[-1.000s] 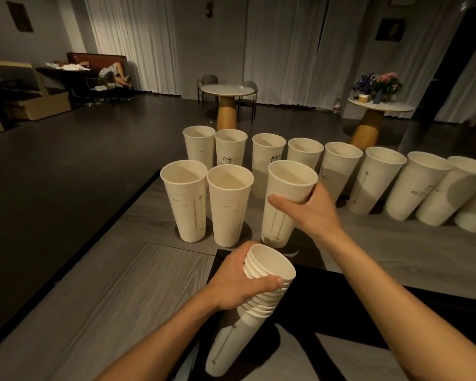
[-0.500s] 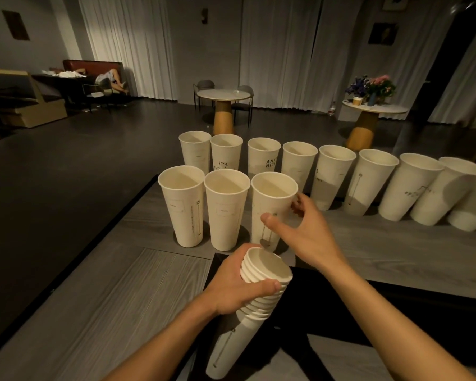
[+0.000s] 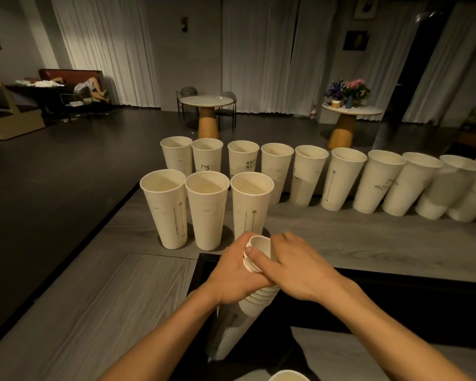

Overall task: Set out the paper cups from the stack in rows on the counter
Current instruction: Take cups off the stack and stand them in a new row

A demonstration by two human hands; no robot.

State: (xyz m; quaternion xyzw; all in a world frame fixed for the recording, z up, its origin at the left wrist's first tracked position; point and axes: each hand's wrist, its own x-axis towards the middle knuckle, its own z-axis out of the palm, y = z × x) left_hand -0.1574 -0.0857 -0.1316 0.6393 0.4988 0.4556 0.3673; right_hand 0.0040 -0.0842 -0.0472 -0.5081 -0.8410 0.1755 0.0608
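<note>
- My left hand [image 3: 230, 273] grips the tilted stack [image 3: 256, 301] of nested cups just below its top, at the counter's [image 3: 368, 243] near edge.
- My right hand [image 3: 294, 268], off the third cup since a moment ago, now pinches the stack's top cup [image 3: 260, 244].
- That third cup [image 3: 252, 204] stands upright, ending the front row.
- The back row [image 3: 309, 174] lines the far edge.

Three cups [image 3: 208, 210] stand on the bench [image 3: 341, 243] in front of a longer back row [image 3: 344, 178]; the stack [image 3: 248, 306] sits nearest.
</note>
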